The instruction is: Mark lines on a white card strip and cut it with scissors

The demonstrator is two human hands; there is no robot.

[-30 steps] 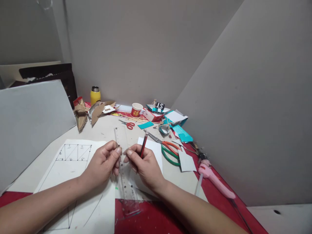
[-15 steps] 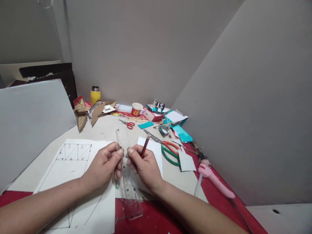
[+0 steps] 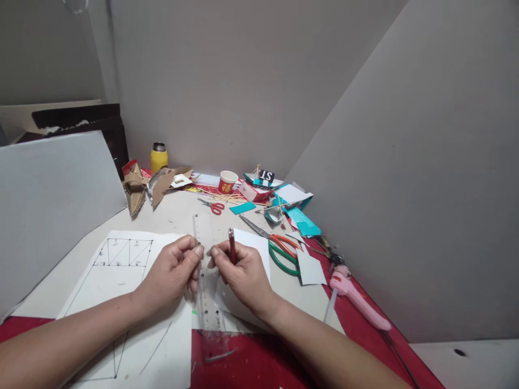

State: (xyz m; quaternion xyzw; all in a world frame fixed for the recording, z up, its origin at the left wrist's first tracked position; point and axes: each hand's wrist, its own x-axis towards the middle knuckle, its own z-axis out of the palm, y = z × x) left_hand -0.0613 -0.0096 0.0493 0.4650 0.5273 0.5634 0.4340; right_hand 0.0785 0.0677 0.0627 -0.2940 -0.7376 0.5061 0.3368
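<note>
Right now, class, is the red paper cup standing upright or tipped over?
Upright: the red paper cup has its wide white rim on top and its narrower end below.

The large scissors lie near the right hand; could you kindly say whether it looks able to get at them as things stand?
Probably yes: the large scissors lie close beside the right hand, their handles mostly uncovered, though the pencil it holds might need putting down first.
</note>
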